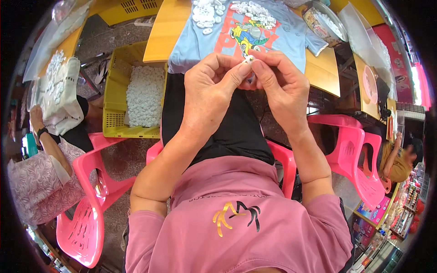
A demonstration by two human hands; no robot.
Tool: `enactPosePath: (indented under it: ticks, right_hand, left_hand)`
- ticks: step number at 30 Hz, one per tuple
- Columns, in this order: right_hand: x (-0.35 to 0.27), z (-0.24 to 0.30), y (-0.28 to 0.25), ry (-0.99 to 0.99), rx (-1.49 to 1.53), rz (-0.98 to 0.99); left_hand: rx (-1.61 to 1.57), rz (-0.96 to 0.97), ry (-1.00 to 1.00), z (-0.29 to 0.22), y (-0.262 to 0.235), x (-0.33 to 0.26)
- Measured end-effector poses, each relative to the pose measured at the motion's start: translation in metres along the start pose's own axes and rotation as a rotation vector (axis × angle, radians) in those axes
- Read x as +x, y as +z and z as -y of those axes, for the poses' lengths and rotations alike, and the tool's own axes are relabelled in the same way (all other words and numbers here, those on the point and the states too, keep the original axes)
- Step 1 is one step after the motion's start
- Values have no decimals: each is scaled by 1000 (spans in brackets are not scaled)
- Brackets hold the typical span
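Observation:
In front of my body, both hands meet over the near edge of a light blue T-shirt (191,45) spread on the table. My left hand (210,91) is closed, pinching a small white piece (248,59) between thumb and forefinger. The thumb and fingers of my right hand (283,86) close on the same piece from the other side. Its exact kind is hard to make out, as the fingertips cover most of it. Two piles of small white oval pieces (207,16) and white parts (255,11) lie on the shirt beyond my hands.
A yellow crate (111,98) full of small white pieces stands at left. Pink plastic chairs (86,223) flank me. At far left another person's arm (52,145) rests near a cloth with white pieces. A round tin (324,22) sits at back right; another person (393,159) is at far right.

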State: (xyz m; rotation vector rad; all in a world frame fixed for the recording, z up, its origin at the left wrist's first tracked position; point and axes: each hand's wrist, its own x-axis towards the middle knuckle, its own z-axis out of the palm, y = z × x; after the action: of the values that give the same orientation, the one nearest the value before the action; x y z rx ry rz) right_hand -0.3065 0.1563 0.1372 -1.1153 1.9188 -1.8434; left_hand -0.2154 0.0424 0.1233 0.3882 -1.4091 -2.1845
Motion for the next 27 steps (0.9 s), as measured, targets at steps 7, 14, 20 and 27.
enactPosePath:
  ticks: [7,14,20,27]
  right_hand:
    - [6,-10,-3,65,177,-4]
    - [7,-10,-13,182,600,71]
    - [-4,-2,-5,315,752,50]
    - [-17,1,-4,325,866,35]
  left_hand:
    - [31,39,44,1,-3,7]
    - [-25,147,144,16,-7,12]
    - [34,337,171,26,0,11]
    - [-87,387,197,31,7,3]
